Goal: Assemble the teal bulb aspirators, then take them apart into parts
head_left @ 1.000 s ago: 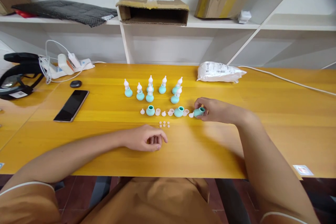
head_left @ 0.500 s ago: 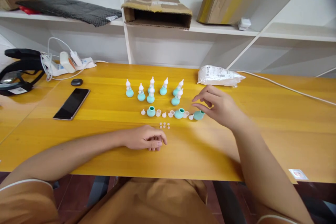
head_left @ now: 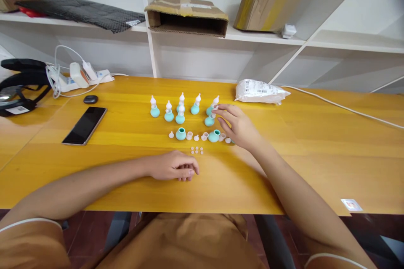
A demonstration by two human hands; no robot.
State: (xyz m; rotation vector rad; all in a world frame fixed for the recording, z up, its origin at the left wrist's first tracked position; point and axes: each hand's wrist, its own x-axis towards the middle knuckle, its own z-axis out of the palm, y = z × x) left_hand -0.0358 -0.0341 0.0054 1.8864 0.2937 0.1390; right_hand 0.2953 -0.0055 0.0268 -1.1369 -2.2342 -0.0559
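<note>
My right hand (head_left: 235, 124) reaches over the front right gourd-shaped bottle (head_left: 209, 121), fingertips at its white top and thumb apart from the fingers; whether they touch is unclear. Its fingers partly cover the bottle's upper part. My left hand (head_left: 176, 165) rests on the table, fingers loosely bent and apart, with nothing seen in it. Just beyond it lie several small pale discs (head_left: 196, 150). Behind these is a row of open turquoise bases (head_left: 181, 134), pale cups (head_left: 205, 136) and pointed caps (head_left: 196, 138). One base at the row's right end is mostly hidden by my right hand.
Several more turquoise-and-white bottles (head_left: 168, 116) stand upright behind the row. A phone (head_left: 85, 125), a black mouse (head_left: 90, 99) and a power strip (head_left: 105, 76) lie left. A white parcel (head_left: 260, 91) and cable (head_left: 328, 103) are at the back right, below shelves holding cardboard boxes (head_left: 186, 19).
My right hand has moved left, from above the right end of the row to the front right bottle's top. My left hand stays put. The view has shifted slightly.
</note>
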